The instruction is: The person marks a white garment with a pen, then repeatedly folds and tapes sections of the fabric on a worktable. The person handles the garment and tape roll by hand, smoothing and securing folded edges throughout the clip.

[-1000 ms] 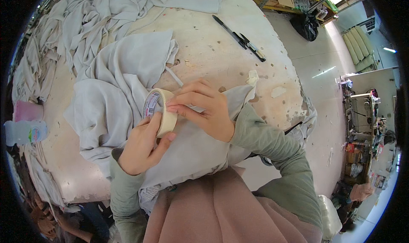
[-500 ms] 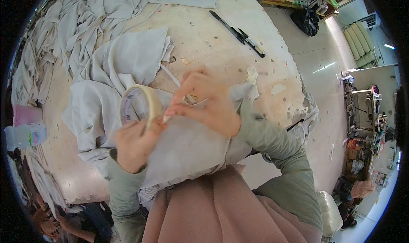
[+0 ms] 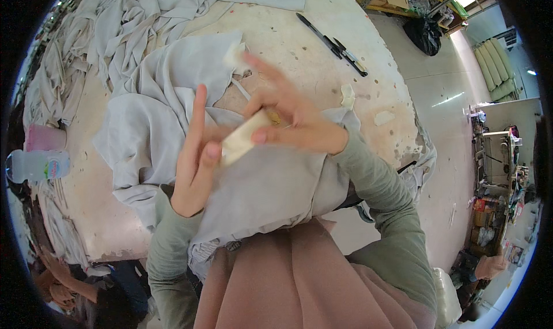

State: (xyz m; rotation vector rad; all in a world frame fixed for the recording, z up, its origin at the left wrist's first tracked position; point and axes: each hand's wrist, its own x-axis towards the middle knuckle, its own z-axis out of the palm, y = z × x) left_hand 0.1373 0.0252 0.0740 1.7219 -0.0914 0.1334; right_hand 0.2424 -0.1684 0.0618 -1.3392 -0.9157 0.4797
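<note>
A cream roll of masking tape, seen edge-on and blurred, is between my hands above the pale grey cloth. My right hand grips it with the thumb on its outer side. The index finger of that hand stretches away, with a small whitish piece, apparently torn tape, at its blurred tip. My left hand is beside the roll's near end, index finger and thumb straight and apart. Its other fingers are partly hidden behind the roll. The grey cloth spreads under both hands and over my lap.
Two black pens lie farther back on the stained table. More grey cloth is heaped at the far left. A plastic bottle and a pink container stand at the left edge. Paper scraps lie on the right.
The tape roll has left my left hand's grip and come into my right hand, tilting edge-on. My left fingers have straightened. My right index finger has extended away with the whitish piece.
</note>
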